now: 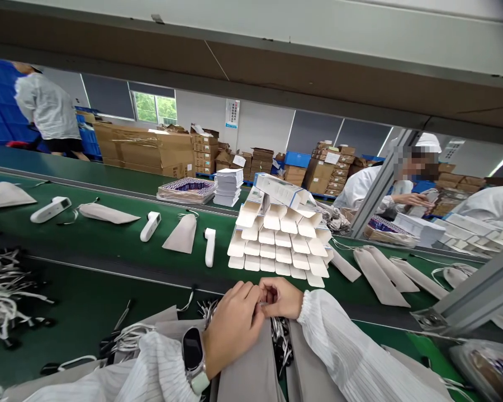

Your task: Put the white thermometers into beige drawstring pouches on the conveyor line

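Note:
My left hand [237,321], with a watch on its wrist, and my right hand [283,298] meet in front of me with their fingers closed. Both pinch the top of a grey fabric drawstring pouch [249,371]; the exact grip is hidden behind the fingers. More grey pouches lie under and beside my forearms, with bundles of cords [281,346] between them. Just beyond my hands stands a stack of open white boxes [276,240]. Left of the stack, white handheld thermometers [210,247] alternate with grey pouches [182,233] on the green belt [121,243].
A metal post [473,293] slants up on the right, and a shelf [251,61] crosses overhead. White cords [8,296] pile at the left. Behind the boxes are a paper stack [228,187] and a wrapped tray [187,190]. Other people work across the belt.

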`<action>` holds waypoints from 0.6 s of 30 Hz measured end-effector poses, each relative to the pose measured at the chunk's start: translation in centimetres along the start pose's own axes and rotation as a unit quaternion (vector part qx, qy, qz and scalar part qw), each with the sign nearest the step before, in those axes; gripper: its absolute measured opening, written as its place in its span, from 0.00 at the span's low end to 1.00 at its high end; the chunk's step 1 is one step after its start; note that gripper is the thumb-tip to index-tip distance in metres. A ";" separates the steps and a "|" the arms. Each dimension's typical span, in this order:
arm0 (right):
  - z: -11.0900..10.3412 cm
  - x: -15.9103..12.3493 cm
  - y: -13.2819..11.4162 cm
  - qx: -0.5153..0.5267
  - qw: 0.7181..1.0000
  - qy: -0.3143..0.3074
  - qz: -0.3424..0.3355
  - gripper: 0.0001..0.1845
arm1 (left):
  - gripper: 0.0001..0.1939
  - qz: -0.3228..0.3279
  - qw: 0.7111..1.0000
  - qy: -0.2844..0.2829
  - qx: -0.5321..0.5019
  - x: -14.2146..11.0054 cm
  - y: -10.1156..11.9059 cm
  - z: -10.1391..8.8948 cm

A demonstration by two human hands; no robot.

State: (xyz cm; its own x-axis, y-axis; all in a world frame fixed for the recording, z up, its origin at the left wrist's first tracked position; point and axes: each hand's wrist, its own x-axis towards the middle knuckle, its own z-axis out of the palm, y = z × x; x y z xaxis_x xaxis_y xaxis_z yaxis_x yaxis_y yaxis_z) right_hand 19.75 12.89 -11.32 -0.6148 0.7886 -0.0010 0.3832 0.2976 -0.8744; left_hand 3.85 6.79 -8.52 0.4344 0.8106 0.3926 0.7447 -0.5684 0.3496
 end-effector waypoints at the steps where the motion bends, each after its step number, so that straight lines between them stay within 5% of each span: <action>1: 0.1 0.0 0.0 -0.008 1.000 0.008 -0.005 0.14 | 0.07 -0.003 1.000 0.001 -0.001 0.0 0.0 0.0; 9: 0.6 -0.4 -1.0 -0.054 0.992 0.094 -0.063 0.14 | 0.06 -0.022 0.999 0.011 -0.047 0.0 -0.4 0.2; 18: 0.8 -0.5 -1.5 -0.051 0.991 0.083 -0.089 0.11 | 0.06 -0.024 0.997 0.005 -0.073 0.4 -1.0 0.1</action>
State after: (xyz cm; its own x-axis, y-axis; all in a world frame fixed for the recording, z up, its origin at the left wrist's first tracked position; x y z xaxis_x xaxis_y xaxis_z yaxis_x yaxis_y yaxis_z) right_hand 18.98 11.61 -10.37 -0.5599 0.7940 0.2368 0.3523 0.4868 -0.7993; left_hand 3.32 7.68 -8.81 0.3941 0.8366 0.3806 0.6821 -0.5438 0.4889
